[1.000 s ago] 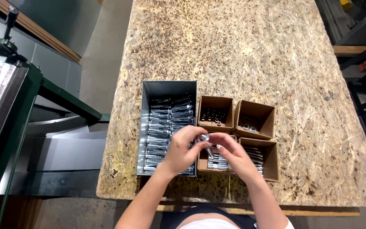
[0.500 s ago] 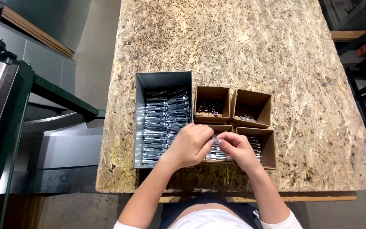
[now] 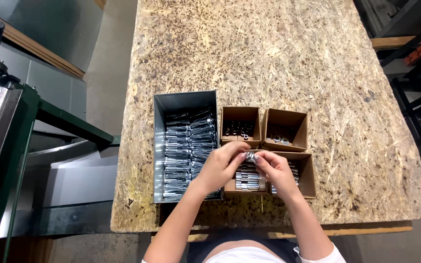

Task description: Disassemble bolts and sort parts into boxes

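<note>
Hands unmoved — left hand (image 3: 220,168), right hand (image 3: 275,170) grip metal part (image 3: 250,156).

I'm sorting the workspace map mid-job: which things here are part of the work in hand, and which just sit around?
In the work:
- left hand and right hand, together holding a small metal part
- grey metal bin of zinc-plated bolts
- four small cardboard boxes of metal hardware

Just around:
- chipboard table
- green machine frame
- dark rack
</note>
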